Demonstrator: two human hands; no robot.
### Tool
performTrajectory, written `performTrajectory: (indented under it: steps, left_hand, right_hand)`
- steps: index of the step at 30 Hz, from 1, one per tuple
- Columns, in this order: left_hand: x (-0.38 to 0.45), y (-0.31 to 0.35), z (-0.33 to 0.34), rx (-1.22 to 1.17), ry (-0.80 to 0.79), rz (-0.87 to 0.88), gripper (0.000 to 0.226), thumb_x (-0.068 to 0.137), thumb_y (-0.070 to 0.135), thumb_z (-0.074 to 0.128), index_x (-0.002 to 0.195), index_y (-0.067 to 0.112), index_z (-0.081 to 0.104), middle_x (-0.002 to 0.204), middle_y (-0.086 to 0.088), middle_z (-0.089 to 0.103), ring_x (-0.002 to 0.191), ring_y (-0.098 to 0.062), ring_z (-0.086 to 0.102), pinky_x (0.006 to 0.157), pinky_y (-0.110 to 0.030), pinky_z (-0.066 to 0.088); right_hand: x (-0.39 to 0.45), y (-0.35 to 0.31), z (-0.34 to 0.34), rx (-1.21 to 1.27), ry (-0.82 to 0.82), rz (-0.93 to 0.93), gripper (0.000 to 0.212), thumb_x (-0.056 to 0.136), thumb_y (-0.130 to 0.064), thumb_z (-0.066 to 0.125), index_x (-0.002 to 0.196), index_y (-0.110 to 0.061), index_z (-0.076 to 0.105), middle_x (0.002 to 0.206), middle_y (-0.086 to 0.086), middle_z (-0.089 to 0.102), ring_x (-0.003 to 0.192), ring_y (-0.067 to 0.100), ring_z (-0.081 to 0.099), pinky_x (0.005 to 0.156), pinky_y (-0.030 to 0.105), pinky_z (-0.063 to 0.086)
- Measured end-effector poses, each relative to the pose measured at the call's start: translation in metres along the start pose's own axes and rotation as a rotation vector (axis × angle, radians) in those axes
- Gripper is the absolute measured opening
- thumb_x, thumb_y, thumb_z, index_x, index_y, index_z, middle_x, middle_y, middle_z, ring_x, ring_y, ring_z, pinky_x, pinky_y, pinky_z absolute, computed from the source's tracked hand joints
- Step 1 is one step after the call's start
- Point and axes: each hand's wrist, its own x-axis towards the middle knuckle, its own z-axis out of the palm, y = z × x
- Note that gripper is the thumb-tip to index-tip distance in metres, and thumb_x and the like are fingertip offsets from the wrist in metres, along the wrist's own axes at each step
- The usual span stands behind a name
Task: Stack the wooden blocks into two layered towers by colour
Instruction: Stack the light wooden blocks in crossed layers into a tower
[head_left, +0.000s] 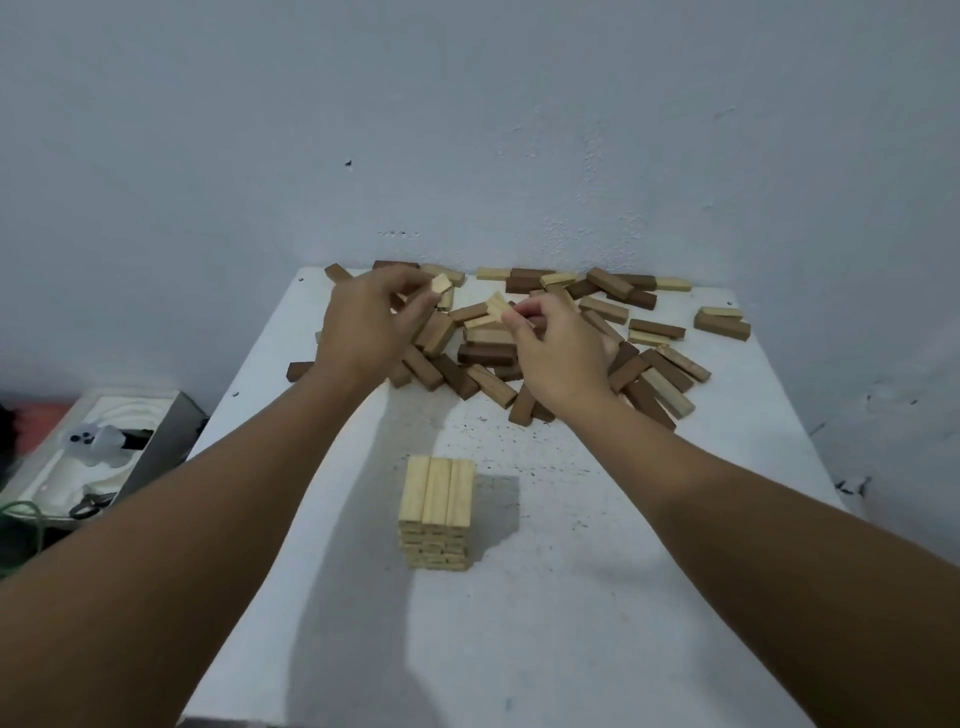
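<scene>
Pale and brown wood on a white desk

The tower (437, 512) is all pale yellow wood; the loose pile (545, 338) mixes pale yellow, mid-brown and dark brown blocks; the desk (623, 571) is white with fine black specks, the wall (467, 130) bluish grey, and the cord (21, 512) green

No text or label seems readable on anything here.

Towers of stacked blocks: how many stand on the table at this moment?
1. A tower of light blocks stands near the middle of the white table, in front of the loose pile where both hands reach. No dark tower is visible.
</scene>
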Motion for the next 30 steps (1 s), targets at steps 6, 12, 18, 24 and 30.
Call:
performTrajectory:
  steps: [6, 12, 18, 24, 30]
  left_hand:
    - [-0.023, 0.065, -0.006, -0.019, -0.159, -0.02, 0.02, 0.094, 0.034, 0.075, 0.11, 0.023, 0.078, 0.097, 0.015, 0.073, 0.09, 0.001, 0.066, 0.086, -0.022, 0.052]
    - [-0.057, 0.124, -0.016, 0.037, -0.245, 0.021, 0.012, 0.096, 0.035, 0.073, 0.101, 0.025, 0.077, 0.097, 0.01, 0.072, 0.09, -0.008, 0.067, 0.077, -0.026, 0.056]
    - [-0.12, 0.183, 0.007, 0.134, -0.323, 0.102, 0.02, 0.097, 0.041, 0.068, 0.101, 0.023, 0.076, 0.091, 0.004, 0.073, 0.084, -0.016, 0.065, 0.075, -0.035, 0.054]
    - [-0.185, 0.18, 0.061, 0.141, -0.339, 0.029, 0.03, 0.103, 0.042, 0.061, 0.104, 0.015, 0.074, 0.1, -0.006, 0.073, 0.091, -0.024, 0.065, 0.075, -0.038, 0.052]
    - [-0.222, 0.13, 0.086, 0.104, -0.314, -0.179, 0.028, 0.101, 0.043, 0.061, 0.106, 0.018, 0.073, 0.097, 0.001, 0.07, 0.091, -0.017, 0.064, 0.076, -0.034, 0.052]
  right_hand:
    - [-0.043, 0.011, -0.03, 0.148, -0.008, 0.123, 0.012, 0.103, -0.05, 0.054, 0.101, -0.04, 0.061, 0.093, -0.022, 0.066, 0.097, 0.008, 0.062, 0.109, 0.055, 0.036]
    - [-0.094, 0.034, -0.072, 0.109, -0.015, 0.198, 0.015, 0.106, -0.047, 0.051, 0.108, -0.036, 0.062, 0.091, -0.022, 0.061, 0.099, 0.01, 0.059, 0.101, 0.039, 0.034]
    - [-0.151, 0.079, -0.107, -0.099, -0.08, 0.232, 0.035, 0.102, -0.064, 0.045, 0.109, -0.036, 0.065, 0.098, -0.016, 0.066, 0.105, 0.018, 0.058, 0.092, 0.041, 0.027]
    - [-0.182, 0.112, -0.116, -0.189, -0.163, 0.238, 0.042, 0.1, -0.065, 0.045, 0.114, -0.036, 0.071, 0.116, -0.008, 0.065, 0.11, 0.022, 0.058, 0.097, 0.047, 0.035]
    - [-0.189, 0.117, -0.119, -0.152, -0.16, 0.233, 0.033, 0.099, -0.061, 0.053, 0.105, -0.036, 0.073, 0.104, -0.018, 0.071, 0.107, 0.015, 0.062, 0.102, 0.046, 0.039]
